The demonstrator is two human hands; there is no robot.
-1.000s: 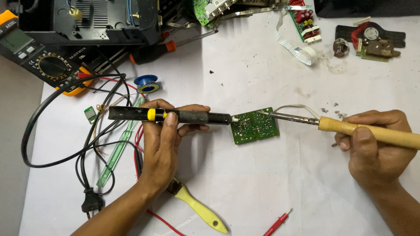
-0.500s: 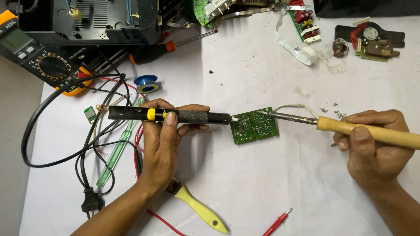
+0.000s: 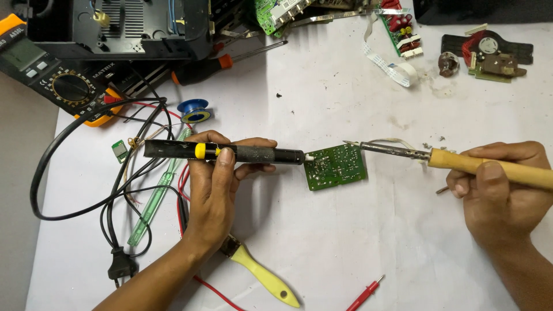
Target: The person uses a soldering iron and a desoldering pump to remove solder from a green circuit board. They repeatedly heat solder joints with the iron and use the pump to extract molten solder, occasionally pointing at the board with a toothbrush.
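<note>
Gripping black cylindrical desoldering pump (image 3: 230, 153): left hand (image 3: 216, 187) wrapped round; nozzle touching green circuit board (image 3: 335, 167) | right hand (image 3: 498, 193) clamped on wooden-handled soldering iron (image 3: 461, 161)

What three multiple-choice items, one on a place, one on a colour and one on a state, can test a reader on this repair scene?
1. Where does the circuit board lie?
A. between the two tools' tips
B. on the multimeter
C. under the left hand

2. What colour is the button on the desoldering pump?
A. red
B. yellow
C. blue

3. How does the soldering iron stand now?
A. lying loose on the paper
B. gripped in the right hand, tip near the board's upper right corner
C. held by both hands

Key: 1 A, the board sits between the pump's white nozzle and the iron's tip. 2 B, a yellow button shows beside the left hand thumb. 3 B, the right hand closes on the wooden handle.
</note>
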